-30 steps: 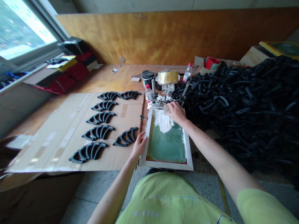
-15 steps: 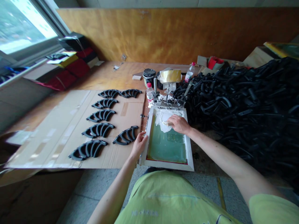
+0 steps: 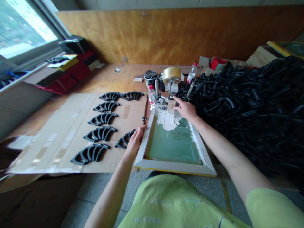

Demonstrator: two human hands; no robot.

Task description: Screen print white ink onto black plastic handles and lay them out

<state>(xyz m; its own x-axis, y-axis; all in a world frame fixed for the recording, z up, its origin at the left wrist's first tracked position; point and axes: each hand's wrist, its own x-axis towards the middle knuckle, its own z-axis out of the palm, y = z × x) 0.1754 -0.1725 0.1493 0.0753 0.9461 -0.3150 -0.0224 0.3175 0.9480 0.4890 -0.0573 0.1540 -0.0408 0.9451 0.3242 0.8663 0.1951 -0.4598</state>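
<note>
A screen-printing frame (image 3: pixel 147 164) with green mesh stands in front of me, its near edge lifted off the table, hinged at the far end. My left hand (image 3: pixel 136 139) grips the frame's left rail. My right hand (image 3: pixel 187 110) is at the far end of the mesh, fingers closed on a small flat squeegee (image 3: pixel 171 106) standing in a patch of white ink (image 3: pixel 169 122). A black curved plastic part (image 3: pixel 123 141) lies just left of the frame, partly hidden by my left hand.
Several black curved parts (image 3: pixel 99 133) lie in rows on flattened cardboard (image 3: pixel 59 133) to the left. A big heap of black plastic parts (image 3: pixel 249 104) fills the right. An ink tin (image 3: pixel 150 77), bottles (image 3: pixel 151 94) and a tape roll (image 3: pixel 171 74) stand behind the frame.
The frame's near edge has swung up off the table under my left hand. My right hand drew the squeegee toward me over the mesh, then moved it back to the far end.
</note>
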